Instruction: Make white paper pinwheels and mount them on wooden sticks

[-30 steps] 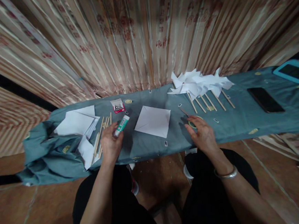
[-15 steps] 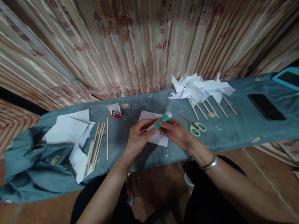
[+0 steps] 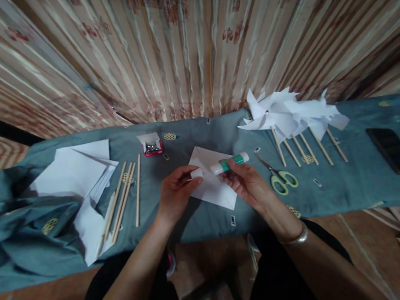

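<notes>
My left hand (image 3: 177,188) pinches a small white cap (image 3: 197,173) between thumb and fingers. In my right hand (image 3: 246,183) is a green and white glue stick (image 3: 235,161), its uncapped white end pointing left toward the cap. Cap and glue stick are a short gap apart. Beneath both hands a square white sheet of paper (image 3: 213,193) lies on the cloth, with crease or cut lines running in from its corners. Green-handled scissors (image 3: 278,176) rest just right of my right hand.
Several paper pinwheels on sticks (image 3: 287,115) lie at the back right, near a dark phone (image 3: 396,150). On the left are wooden sticks (image 3: 138,192), a white pencil-like stick (image 3: 105,224) and white paper sheets (image 3: 73,171). A small red box (image 3: 152,147) holds metal pins.
The glue stick's cap has come off. My hands have moved apart, the left keeping the cap and the right the glue stick. The view has shifted slightly.
</notes>
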`<state>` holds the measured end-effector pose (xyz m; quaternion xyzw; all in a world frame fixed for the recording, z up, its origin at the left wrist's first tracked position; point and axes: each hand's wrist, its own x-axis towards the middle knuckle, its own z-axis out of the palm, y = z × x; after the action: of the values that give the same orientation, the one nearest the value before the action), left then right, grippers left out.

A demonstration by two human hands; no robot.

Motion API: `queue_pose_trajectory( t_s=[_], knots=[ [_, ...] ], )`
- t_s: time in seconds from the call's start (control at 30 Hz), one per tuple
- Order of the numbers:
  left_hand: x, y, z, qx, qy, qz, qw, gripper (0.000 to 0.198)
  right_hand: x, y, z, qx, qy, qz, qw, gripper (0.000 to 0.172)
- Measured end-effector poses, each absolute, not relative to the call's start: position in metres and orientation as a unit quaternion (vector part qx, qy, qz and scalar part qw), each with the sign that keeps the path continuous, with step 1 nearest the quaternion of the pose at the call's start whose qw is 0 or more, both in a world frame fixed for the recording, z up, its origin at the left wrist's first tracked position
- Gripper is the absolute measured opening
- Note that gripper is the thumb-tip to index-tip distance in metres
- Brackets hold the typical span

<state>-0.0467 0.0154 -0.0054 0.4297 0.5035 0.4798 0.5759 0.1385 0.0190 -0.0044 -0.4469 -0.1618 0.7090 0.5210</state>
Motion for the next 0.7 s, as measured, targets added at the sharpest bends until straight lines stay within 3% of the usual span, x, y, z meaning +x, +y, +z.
queue_pose_trajectory(
  t_s=[0.1,0.27,0.4,0.7],
  knots=[
    [-0.056,0.020,-0.008,0.478,0.525,0.463,0.530,0.031,0.144,0.021,-0.007,-0.436,-0.122,0.729,0.514,0.034],
    [-0.073,0.028,-0.016,0.683,0.557,0.351,0.317,0.027,0.146,0.021,-0.012,-0.413,-0.133,0.754,0.493,0.035],
    [-0.087,0.034,-0.022,0.751,0.568,0.261,0.211,0.031,0.148,0.021,-0.009,-0.452,-0.178,0.722,0.493,0.036],
    [-0.104,0.038,-0.024,0.776,0.579,0.216,0.129,0.026,0.158,0.022,-0.012,-0.550,-0.325,0.589,0.495,0.026]
  ],
)
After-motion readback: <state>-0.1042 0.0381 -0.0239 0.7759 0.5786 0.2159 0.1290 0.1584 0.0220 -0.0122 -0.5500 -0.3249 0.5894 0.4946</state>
